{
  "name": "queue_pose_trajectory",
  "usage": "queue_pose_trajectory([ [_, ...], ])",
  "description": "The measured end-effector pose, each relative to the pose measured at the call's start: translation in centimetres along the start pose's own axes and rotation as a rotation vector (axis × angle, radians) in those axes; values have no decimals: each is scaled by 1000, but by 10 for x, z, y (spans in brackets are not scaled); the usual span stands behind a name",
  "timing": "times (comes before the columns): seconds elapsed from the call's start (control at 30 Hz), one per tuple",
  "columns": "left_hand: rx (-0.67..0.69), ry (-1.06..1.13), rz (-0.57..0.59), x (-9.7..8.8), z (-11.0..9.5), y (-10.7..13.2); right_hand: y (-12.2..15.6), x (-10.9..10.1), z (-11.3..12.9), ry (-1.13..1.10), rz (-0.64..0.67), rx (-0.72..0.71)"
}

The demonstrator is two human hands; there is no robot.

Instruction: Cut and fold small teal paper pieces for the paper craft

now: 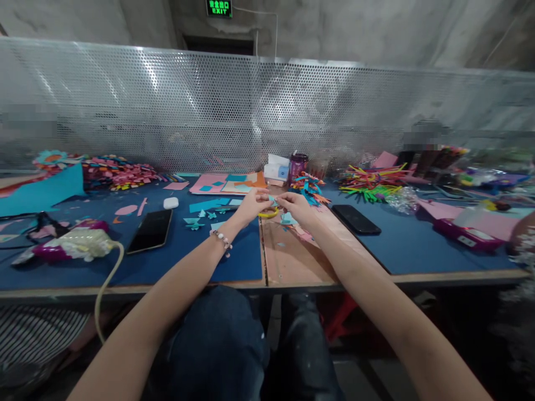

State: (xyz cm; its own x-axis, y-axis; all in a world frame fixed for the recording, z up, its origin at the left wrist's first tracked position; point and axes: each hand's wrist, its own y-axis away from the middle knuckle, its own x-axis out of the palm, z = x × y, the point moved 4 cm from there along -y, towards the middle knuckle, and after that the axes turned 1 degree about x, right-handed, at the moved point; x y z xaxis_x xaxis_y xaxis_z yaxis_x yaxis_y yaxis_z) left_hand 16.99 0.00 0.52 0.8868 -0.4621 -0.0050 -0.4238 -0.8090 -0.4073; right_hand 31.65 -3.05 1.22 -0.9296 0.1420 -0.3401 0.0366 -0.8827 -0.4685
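Both my arms reach forward over the table's middle. My left hand (pixel 253 204) and my right hand (pixel 295 206) meet with fingers pinched together on a small teal paper piece (pixel 272 199). Just below the hands lie yellow-handled scissors (pixel 270 213) on the bare wood strip (pixel 288 256). Several small teal paper cut-outs (pixel 200 214) lie on the blue mat (pixel 188 250) to the left of my hands. A bead bracelet (pixel 222 240) is on my left wrist.
A black phone (pixel 151 230) and a white earbud case (pixel 170 203) lie left; another phone (pixel 355 218) lies right. A glue gun (pixel 75 245) with cord sits far left. Coloured paper sheets (pixel 225 182), a purple cup (pixel 297 165), paper strips (pixel 371 181) stand before the perforated metal screen (pixel 209 111).
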Motion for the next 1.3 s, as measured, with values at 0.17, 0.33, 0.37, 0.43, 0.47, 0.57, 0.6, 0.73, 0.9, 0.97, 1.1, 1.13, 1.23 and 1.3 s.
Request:
queue_pose_trajectory([
  [0.17,17,-35,-27,-2,-1,0,1,-3,0,6,9,6],
  [0.33,35,-55,-26,-3,1,-2,3,-2,9,109,25,-50],
  [0.37,37,-53,-26,-3,1,-2,3,-2,10,125,20,-59],
  [0.43,35,-44,-20,-2,0,-2,3,-2,10,143,8,-62],
  [0.47,32,-37,-12,-2,0,-2,3,-2,9,146,3,-58],
  [0.57,10,-19,31,0,0,-1,2,-3,6,128,-7,-35],
  [0.6,3,-16,46,0,0,-1,2,-3,6,113,-11,-27],
  [0.73,-29,-19,78,0,2,0,2,-3,4,67,-32,-11],
  [0.9,17,-96,25,-5,1,-2,1,-2,8,55,-43,-43],
  [0.97,43,-132,-2,-7,0,-4,2,-2,12,59,-33,-59],
  [1.1,69,-180,-8,-9,1,-5,4,-5,20,100,-63,-98],
  [1.13,76,-185,-5,-9,1,-5,5,-5,21,119,-65,-113],
  [1.23,82,-172,5,-8,0,-4,5,-4,21,179,-42,-164],
  [1.3,70,-166,5,-7,0,-4,5,-3,18,205,-41,-190],
])
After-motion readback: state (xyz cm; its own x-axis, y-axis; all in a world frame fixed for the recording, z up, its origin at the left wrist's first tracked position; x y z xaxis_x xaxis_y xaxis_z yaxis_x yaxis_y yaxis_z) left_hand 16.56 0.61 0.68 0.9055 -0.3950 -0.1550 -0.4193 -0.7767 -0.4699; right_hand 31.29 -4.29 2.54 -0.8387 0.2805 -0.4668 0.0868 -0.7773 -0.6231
